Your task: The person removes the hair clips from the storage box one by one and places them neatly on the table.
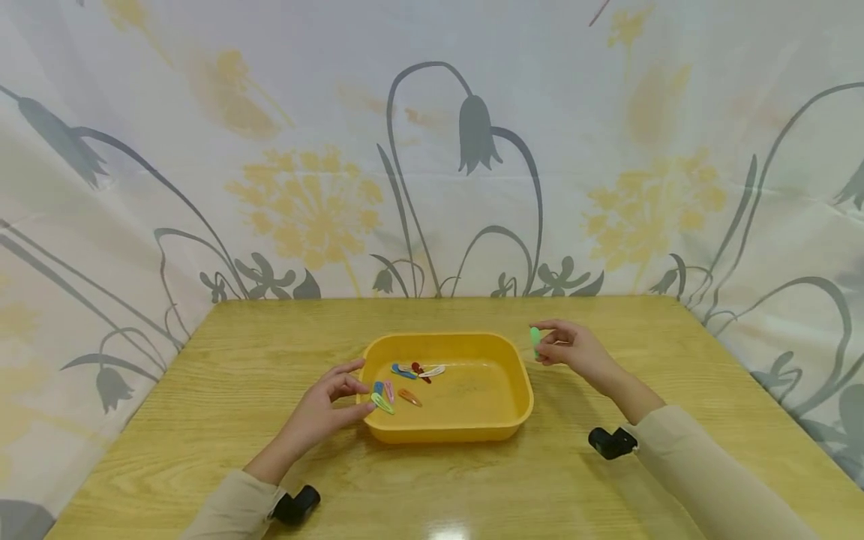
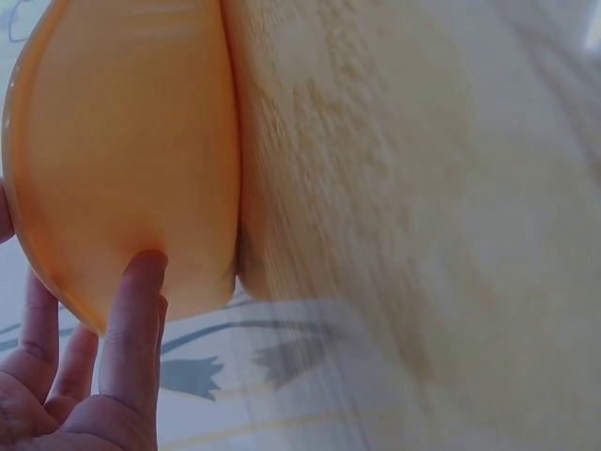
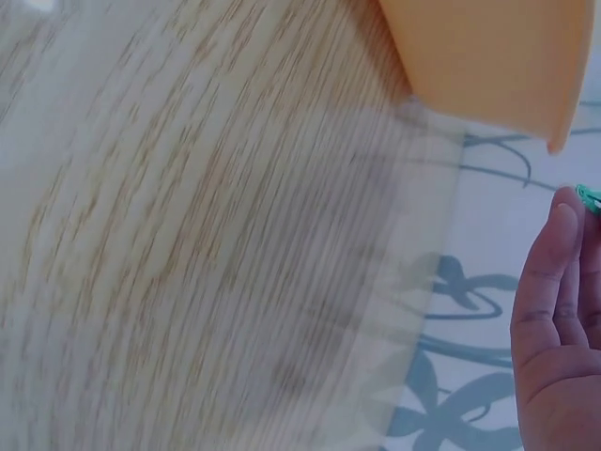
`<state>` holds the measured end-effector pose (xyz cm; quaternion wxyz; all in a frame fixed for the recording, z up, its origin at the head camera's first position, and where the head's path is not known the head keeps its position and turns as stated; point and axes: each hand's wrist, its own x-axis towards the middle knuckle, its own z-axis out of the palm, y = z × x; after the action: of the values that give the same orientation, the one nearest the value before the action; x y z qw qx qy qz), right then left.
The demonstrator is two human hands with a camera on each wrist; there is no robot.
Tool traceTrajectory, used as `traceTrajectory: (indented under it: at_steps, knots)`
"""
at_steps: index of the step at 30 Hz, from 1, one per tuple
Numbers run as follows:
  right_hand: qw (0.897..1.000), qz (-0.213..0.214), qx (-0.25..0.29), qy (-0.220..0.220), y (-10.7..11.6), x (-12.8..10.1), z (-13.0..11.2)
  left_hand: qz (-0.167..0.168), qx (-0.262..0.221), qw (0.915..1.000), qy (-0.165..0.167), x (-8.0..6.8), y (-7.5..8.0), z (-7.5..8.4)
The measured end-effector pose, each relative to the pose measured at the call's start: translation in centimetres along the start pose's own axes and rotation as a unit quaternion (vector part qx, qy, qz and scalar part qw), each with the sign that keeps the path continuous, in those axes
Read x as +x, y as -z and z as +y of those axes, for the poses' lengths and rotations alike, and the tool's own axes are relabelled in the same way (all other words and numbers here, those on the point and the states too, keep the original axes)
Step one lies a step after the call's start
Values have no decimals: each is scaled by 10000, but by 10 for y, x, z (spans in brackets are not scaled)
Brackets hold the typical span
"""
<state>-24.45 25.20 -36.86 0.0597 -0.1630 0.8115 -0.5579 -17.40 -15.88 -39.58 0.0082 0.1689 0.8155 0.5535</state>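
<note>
A yellow plastic basin (image 1: 459,431) stands on the table, with several colourful snap hair clips lying in its left part. My left hand (image 1: 331,401) grips the basin's left rim; in the left wrist view a fingertip (image 2: 146,268) presses on the outer wall while other fingers reach the rim. Beside the left thumb lies a yellow-green hair clip (image 1: 382,403). To the right of the basin, above the table, my right hand (image 1: 570,349) pinches a green hair clip (image 1: 535,341) between thumb and fingertips. Only a bit of this clip (image 3: 588,197) shows in the right wrist view.
Inside the basin are an orange clip (image 1: 409,397), a white clip (image 1: 432,371), a dark red clip (image 1: 422,373) and blue and pink ones. The wooden table (image 1: 270,337) ends at a flower-patterned curtain (image 1: 432,187). Black wrist cameras hang below both sleeves.
</note>
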Motion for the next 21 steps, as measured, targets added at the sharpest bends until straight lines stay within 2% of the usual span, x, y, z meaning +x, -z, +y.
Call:
traceTrajectory:
  at_steps: [21]
  knots:
    - [9989, 66, -209, -408, 7, -1, 29, 6, 126, 9999, -80, -1, 2, -2]
